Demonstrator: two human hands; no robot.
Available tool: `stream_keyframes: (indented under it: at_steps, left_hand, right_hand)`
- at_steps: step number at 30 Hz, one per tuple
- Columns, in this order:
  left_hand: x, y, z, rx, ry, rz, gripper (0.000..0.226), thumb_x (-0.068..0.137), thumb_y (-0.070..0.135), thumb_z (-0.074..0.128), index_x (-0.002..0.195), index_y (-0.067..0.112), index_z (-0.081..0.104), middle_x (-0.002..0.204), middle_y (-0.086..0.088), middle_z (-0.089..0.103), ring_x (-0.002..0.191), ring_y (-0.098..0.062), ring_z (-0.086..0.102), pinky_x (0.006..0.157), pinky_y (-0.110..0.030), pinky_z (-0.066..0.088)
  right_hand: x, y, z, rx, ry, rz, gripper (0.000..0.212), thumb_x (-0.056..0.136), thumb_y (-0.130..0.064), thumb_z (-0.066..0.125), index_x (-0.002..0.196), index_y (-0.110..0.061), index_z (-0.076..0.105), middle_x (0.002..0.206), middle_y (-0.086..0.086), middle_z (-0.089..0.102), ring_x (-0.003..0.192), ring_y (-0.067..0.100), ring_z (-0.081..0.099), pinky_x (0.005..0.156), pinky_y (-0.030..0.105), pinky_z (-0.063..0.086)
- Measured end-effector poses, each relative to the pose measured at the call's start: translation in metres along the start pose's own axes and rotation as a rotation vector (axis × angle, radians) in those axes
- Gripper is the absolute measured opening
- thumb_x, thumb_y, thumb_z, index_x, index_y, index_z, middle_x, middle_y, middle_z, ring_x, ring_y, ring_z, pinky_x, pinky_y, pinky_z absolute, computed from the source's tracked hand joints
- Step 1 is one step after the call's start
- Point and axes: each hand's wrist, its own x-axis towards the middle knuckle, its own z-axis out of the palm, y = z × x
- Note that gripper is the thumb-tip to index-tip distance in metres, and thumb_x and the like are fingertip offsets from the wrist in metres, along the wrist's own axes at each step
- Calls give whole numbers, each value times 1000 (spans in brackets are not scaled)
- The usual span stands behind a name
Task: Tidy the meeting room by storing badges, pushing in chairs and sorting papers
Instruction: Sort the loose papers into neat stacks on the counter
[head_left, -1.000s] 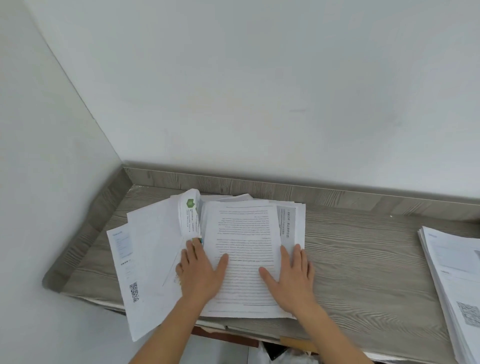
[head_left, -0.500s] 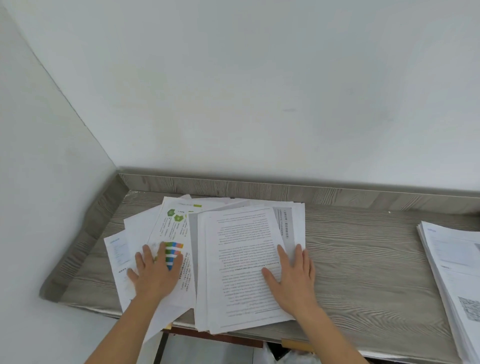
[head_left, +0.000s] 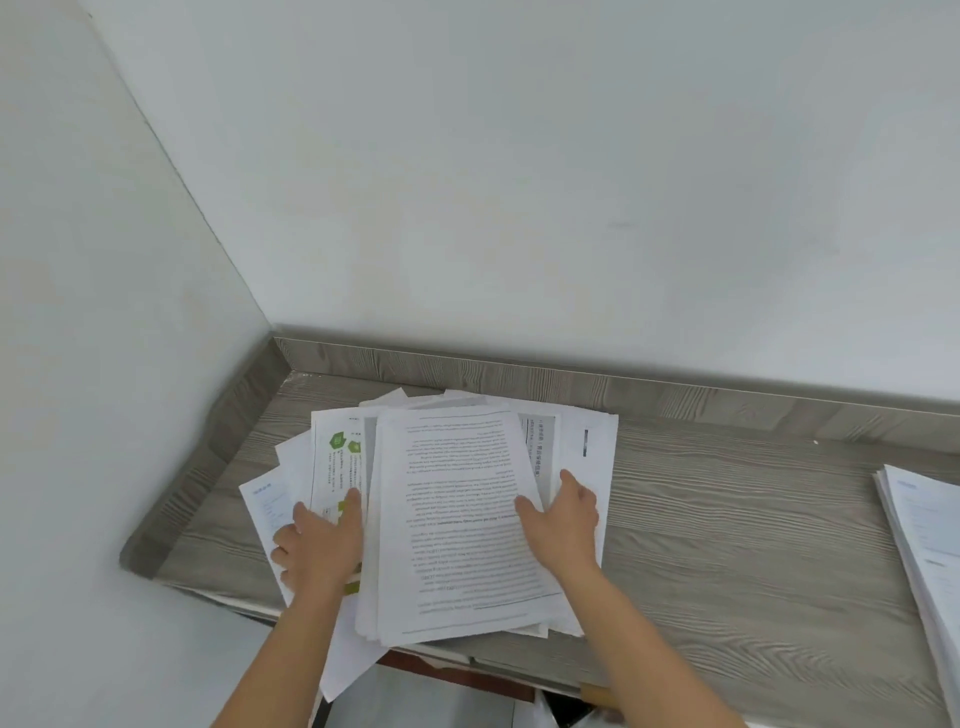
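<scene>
The paper sorting is under way and, by the look of it, far from finished. The pile of papers (head_left: 457, 519) lies fanned and crooked near the left corner of the tabletop (head_left: 727, 545), its near edges hanging over the front. A sheet with green print (head_left: 337, 457) and several paler ones stick out to the left, and more stick out at the back and right.

The left hand (head_left: 319, 543) rests on the left-hand sheets with bent fingers and the thumb pointing away. The right hand (head_left: 563, 514) sits at the right edge of the top printed page, thumb on the page. I cannot tell whether either hand grips the paper or only presses on it. My guess is that the hands are squaring the pile from both sides.

A second stack of papers (head_left: 924, 545) lies well apart at the right edge, only partly in view. No badges or chairs show, so those parts cannot be judged.

The tabletop is grey wood grain with a low raised rim (head_left: 467, 366) along the back and left. It is fitted into a corner of plain white walls (head_left: 519, 182).
</scene>
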Motion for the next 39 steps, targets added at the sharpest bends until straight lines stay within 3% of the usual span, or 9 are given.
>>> stream_keyframes:
  at_steps: [5, 9, 14, 17, 25, 28, 32, 37, 39]
  left_hand:
    - [15, -7, -16, -204, -118, 18, 94, 90, 64, 54, 155, 8, 19, 153, -14, 38, 138, -35, 39, 112, -49, 34]
    - [18, -9, -30, -239, -169, 68, 76, 92, 55, 59, 147, 7, 38, 142, -10, 51, 129, -31, 49, 103, -42, 40]
    - [16, -8, -37, -166, -265, 84, 42, 93, 31, 66, 125, 6, 53, 122, -7, 58, 97, -21, 56, 77, -32, 45]
    - [16, -11, -30, -195, -354, 91, 31, 90, 30, 71, 111, 9, 62, 109, -5, 67, 89, -18, 64, 69, -31, 49]
    - [16, 0, -34, -358, -590, 11, 28, 90, 27, 72, 115, 14, 69, 106, -3, 75, 100, -25, 70, 93, -42, 53]
    - [15, 8, -34, -392, -534, 31, 26, 89, 26, 73, 112, 14, 69, 105, -3, 75, 95, -22, 69, 77, -34, 53]
    - [9, 20, -26, -444, -443, 109, 35, 89, 23, 73, 121, 13, 61, 114, -4, 69, 96, -19, 66, 77, -34, 54]
    - [3, 30, -18, -542, -557, 61, 36, 88, 15, 74, 120, 11, 58, 111, -7, 72, 95, -27, 71, 78, -39, 58]
    - [-3, 33, -21, -606, -631, 27, 35, 88, 9, 72, 122, 9, 61, 108, -10, 74, 94, -29, 73, 78, -40, 59]
  right_hand:
    - [-9, -19, 9, 137, -317, -68, 37, 99, -21, 59, 133, -10, 49, 106, -10, 53, 97, 8, 54, 70, 13, 42]
    - [-13, -20, 26, 45, -487, -163, 55, 102, -31, 54, 152, -18, 36, 135, 0, 51, 124, 13, 50, 104, 23, 40]
    - [-2, 0, 26, -333, 116, -80, 67, 101, -47, 43, 157, -19, 18, 164, 15, 9, 151, 33, 5, 123, 48, 7]
    - [0, 1, 27, -433, 29, -5, 80, 100, -60, 33, 159, -16, 2, 165, 18, -10, 151, 39, -11, 122, 52, -5]
    - [11, -1, 16, 33, -22, -205, 67, 98, -43, 56, 154, -17, 31, 157, 4, 33, 144, 22, 27, 119, 37, 24]
    - [13, 0, 10, -105, 132, -104, 59, 97, -40, 55, 148, -15, 38, 149, 7, 41, 135, 26, 33, 112, 38, 28]
    - [1, -4, 21, -345, -73, -154, 78, 98, -54, 46, 158, -14, 16, 162, 5, 21, 146, 30, 18, 119, 40, 20]
    - [-8, -15, 14, 328, -289, -144, 29, 97, -24, 63, 123, -31, 51, 131, -16, 56, 125, 11, 52, 101, 22, 42]
    - [-5, -12, 7, 502, -230, -33, 45, 94, -20, 68, 135, -20, 50, 137, -1, 55, 119, 16, 57, 95, 27, 48]
